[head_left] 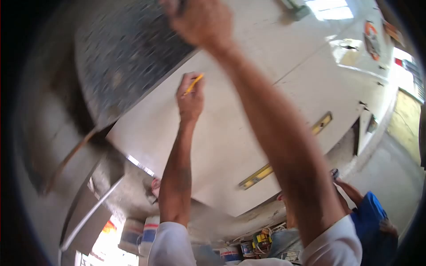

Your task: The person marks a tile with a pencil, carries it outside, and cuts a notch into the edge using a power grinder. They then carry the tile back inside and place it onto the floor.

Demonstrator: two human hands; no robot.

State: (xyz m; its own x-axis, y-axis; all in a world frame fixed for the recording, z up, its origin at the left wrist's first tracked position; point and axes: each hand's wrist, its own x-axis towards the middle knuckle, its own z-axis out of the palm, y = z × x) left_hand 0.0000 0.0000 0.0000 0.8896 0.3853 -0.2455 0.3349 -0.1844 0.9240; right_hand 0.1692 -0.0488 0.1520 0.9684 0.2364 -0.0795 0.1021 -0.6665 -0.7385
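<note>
My left hand [191,99] is closed around a yellow pencil [194,84], over the pale smooth panel [222,146]. Higher up, my right hand [202,22] is blurred by motion near the edge of a dark grey, pitted surface [128,53]; a small dark thing shows at its fingers, too smeared to name. A yellow spirit level [257,176] lies on the pale panel, partly hidden behind my right forearm.
An orange ringed tool [372,40] and a green tool [295,11] are on the panels at the upper right. Small black clips line the joints. A person in blue [372,221] is at the lower right. Buckets [148,230] stand below, with a pale pole [91,213] at left.
</note>
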